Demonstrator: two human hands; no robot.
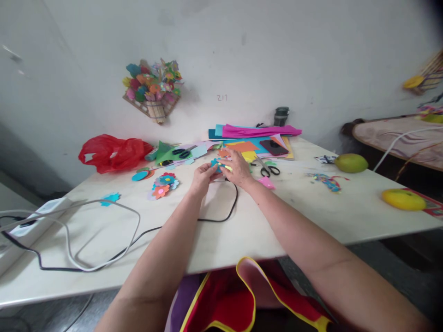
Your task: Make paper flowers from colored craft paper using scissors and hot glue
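Observation:
A small blue flower cut-out (216,165) is pinched by my left hand (204,177), thumb on top, just above the table. My right hand (238,170) reaches over from the other side with its fingers at the flower's edge. A slim pale-yellow thing (228,168) shows between those right fingers; its kind is too small to make out. Close by on the right lie black-handled scissors (269,171) and a pink piece (266,182). To the left, a cluster of layered flower cut-outs (164,184) rests beside blue and orange discs (140,175).
A black cable (221,221) loops under my forearms toward a white power strip (38,221). A red plastic bag (114,152), a second pair of scissors (182,152), coloured sheets (256,132), a phone (273,147) and a dark cup (281,116) stand farther back. Mangoes (351,163) lie right.

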